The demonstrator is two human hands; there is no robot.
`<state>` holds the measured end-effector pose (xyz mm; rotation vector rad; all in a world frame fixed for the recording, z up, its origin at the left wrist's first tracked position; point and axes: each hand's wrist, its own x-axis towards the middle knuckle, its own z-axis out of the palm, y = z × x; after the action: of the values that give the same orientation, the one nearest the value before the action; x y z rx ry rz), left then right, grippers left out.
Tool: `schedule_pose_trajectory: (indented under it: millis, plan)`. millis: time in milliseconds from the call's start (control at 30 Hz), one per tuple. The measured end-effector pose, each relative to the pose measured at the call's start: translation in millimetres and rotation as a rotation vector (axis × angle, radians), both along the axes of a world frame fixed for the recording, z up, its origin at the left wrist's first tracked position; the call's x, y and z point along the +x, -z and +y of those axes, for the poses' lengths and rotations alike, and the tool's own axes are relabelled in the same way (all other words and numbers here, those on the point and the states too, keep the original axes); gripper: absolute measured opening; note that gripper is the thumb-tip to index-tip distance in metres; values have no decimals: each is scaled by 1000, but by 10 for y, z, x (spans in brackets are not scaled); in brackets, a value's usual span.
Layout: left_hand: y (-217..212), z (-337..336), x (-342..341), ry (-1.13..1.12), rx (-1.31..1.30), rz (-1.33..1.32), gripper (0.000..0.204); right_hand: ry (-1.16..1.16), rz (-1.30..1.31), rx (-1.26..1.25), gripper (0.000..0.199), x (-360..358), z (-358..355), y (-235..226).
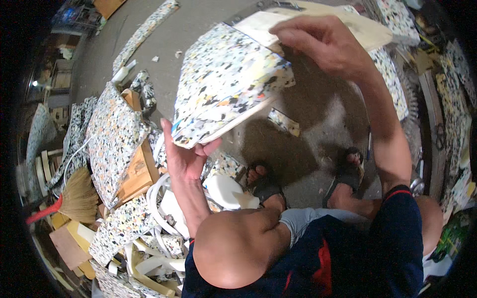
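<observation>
**Foam panel held up with both hands**

Floor was littered: foam-covered block [117, 141], broom [74, 198], white strips [159, 208]. Panel [226, 82] was raised, tilted, over the sandalled feet [261, 181]. Left hand [186, 159] was cupped under its lower edge, fingers half open. Right hand [323, 42] was pinched on its top corner.

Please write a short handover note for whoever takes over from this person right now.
Left hand: grips the near lower corner of the foam pad, held up off the floor.
Right hand: pinches the pad's far top edge, over a wood board.
Around: a foam-covered wooden frame on the left, a broom, foam scraps by the knee.
Done: the pad is lifted.
Left: the pad is not yet set down anywhere.
</observation>
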<state>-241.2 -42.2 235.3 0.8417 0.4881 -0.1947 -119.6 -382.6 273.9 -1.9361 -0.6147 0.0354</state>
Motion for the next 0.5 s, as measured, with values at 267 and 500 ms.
schedule_pose_trajectory:
  millis: [267,500]
  plan:
    - [-80,-51,111,-44,-108,-72,77,-183,147,0,51,-108,119,-47]
    - [-97,-62,92,5,-169,-116,72,-124,-84,138,32,-66,188,168]
